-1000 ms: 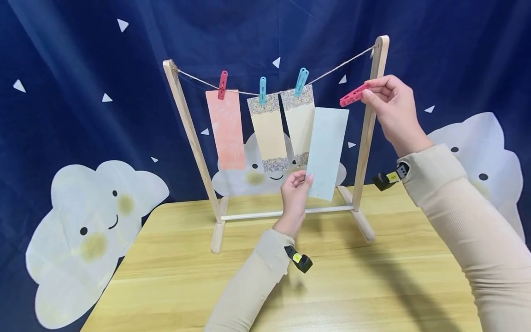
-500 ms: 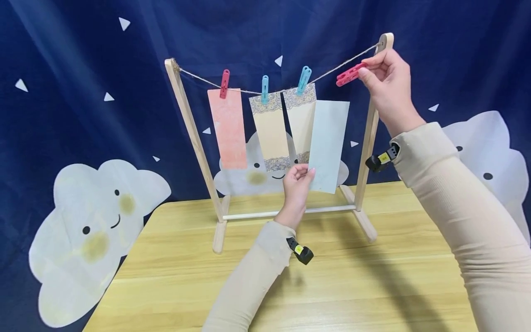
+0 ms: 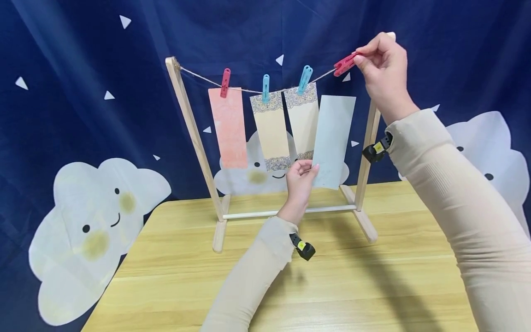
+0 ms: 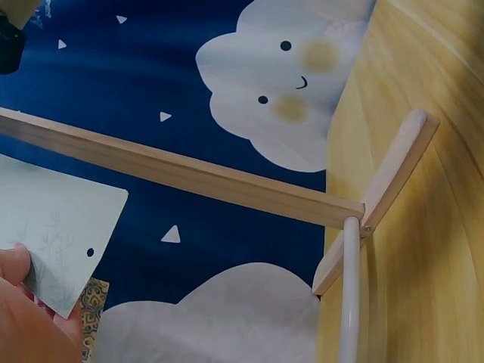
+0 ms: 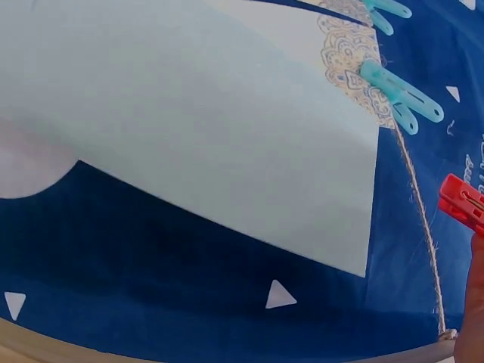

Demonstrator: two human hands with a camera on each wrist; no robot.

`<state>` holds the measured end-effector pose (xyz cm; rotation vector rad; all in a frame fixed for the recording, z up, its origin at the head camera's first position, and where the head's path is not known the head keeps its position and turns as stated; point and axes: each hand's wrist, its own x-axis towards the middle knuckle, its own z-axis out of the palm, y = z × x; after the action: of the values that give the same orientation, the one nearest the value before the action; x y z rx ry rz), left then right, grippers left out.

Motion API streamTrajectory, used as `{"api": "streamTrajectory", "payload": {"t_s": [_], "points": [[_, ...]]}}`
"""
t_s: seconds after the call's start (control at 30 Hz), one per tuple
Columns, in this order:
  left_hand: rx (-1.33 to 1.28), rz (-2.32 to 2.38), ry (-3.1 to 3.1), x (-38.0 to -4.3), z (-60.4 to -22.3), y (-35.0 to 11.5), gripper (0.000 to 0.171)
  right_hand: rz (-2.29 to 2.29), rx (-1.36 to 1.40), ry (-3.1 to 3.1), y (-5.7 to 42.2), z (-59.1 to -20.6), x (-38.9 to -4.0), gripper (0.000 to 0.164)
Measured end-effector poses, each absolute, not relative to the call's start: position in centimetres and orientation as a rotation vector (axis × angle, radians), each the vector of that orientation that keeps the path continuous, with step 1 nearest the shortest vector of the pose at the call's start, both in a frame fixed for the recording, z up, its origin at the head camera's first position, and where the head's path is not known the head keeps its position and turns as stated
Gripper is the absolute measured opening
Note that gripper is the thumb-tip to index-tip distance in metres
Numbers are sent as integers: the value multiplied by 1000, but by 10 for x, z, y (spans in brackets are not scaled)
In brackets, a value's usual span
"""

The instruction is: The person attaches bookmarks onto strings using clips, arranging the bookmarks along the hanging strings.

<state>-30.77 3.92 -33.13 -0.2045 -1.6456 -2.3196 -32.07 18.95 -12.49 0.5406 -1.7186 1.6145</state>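
My left hand (image 3: pixel 299 186) pinches the lower left edge of a pale blue paper card (image 3: pixel 334 138), held upright beside the hanging cards. A small hole and faint leaf print show near the card's lower end in the left wrist view. Up by the right post, my right hand (image 3: pixel 386 74) pinches a red clothespin (image 3: pixel 346 64) by its handle end, its tip overlapping the twine line (image 3: pixel 325 75) in the head view. The right wrist view shows the red clothespin (image 5: pixel 463 201) beside the twine, above the card's top edge.
A pink card (image 3: pixel 228 129) hangs from a red clothespin (image 3: pixel 225 83). Two patterned cream cards (image 3: pixel 271 131) hang from blue clothespins (image 3: pixel 266 88). The wooden frame (image 3: pixel 192 138) stands on a wood-grain table (image 3: pixel 178 272) before a blue cloud-decorated curtain (image 3: pixel 83 115).
My right hand has moved up and the red clothespin has risen to the twine. My left hand has raised the pale blue card and shifted it slightly right.
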Motion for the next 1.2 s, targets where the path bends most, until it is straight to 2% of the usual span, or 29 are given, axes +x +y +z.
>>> {"api": "streamTrajectory", "payload": {"t_s": [0.37, 0.73, 1.2], "points": [[-165, -2311, -1679, -305, -327, 42, 14, 1429, 467, -1885, 180, -111, -327, 16], [-130, -2315, -1696, -302, -325, 44, 14, 1281, 425, -1989, 187, -108, -343, 7], [-57, -2314, -1703, -300, -324, 44, 12, 1171, 431, -2102, 184, -110, -344, 8]]}}
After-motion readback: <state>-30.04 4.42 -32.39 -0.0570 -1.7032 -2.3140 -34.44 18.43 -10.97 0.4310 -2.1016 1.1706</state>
